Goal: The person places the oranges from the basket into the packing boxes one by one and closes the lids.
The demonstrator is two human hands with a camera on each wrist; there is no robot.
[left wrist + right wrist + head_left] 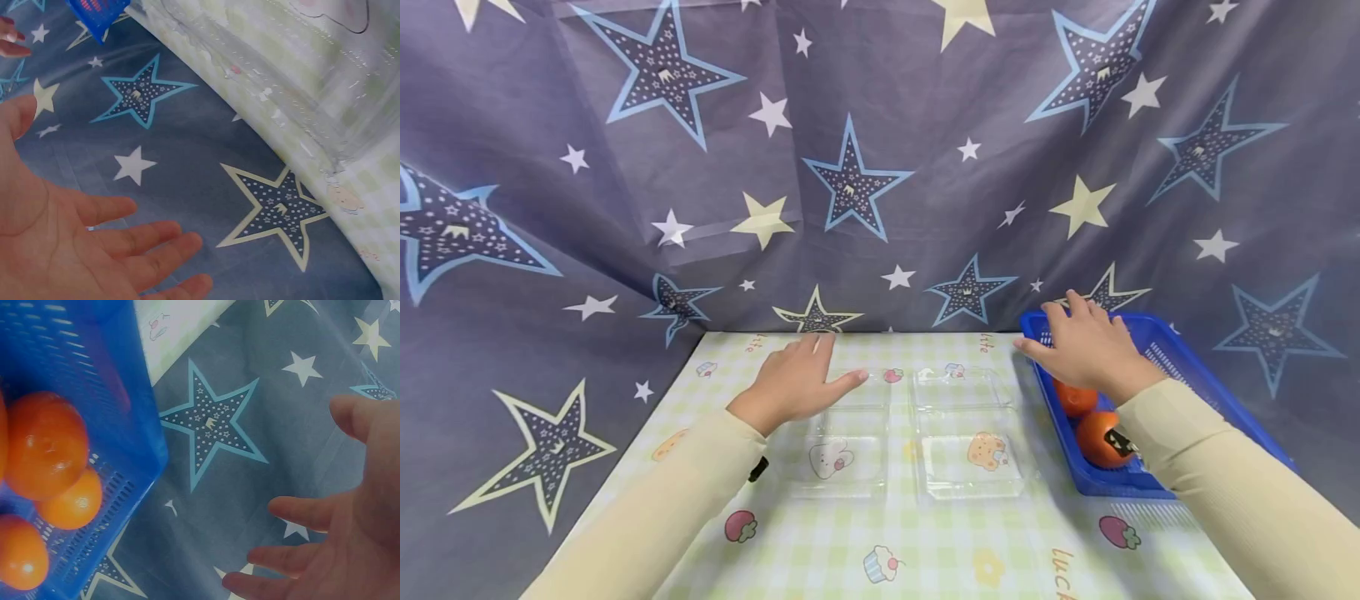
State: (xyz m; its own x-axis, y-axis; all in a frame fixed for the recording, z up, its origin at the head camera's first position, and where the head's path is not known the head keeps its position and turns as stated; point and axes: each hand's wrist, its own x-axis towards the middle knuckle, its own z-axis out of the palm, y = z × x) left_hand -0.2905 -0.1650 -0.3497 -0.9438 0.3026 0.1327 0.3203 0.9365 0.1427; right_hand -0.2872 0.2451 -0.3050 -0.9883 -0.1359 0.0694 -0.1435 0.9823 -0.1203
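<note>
The left sleeve (670,500) and right sleeve (1232,479) lie nearest the camera, slanting in from the lower corners, and each ends in a bare hand that holds nothing. The left hand (793,383) has its fingers (147,237) apart, thumb away from them; the right hand (1090,346) likewise shows spread fingers (300,512) and an empty palm.

Just beyond the right hand's fingers is the far left part of the blue basket (1084,477); whether they touch its rim is hard to tell from the head view. Inside it sit several orange fruits (50,444), two of them visible under the right wrist from above. Judging by their glossy, rounded skins, each should feel firm and fairly weighty, a little slippery but not fragile. The best hold would be round the widest part, fingers on opposite sides, coming from above (the basket wall leaves little side room).

Near the left hand lies the left clear container (850,467), with the right clear container (973,471) beside it, both on the checked tabletop (805,554). They look thin and light, likely to flex, dent or slide if nudged, so a gentle pinch at a rim or side wall would suit them. Behind everything hangs a starry curtain (925,75).
</note>
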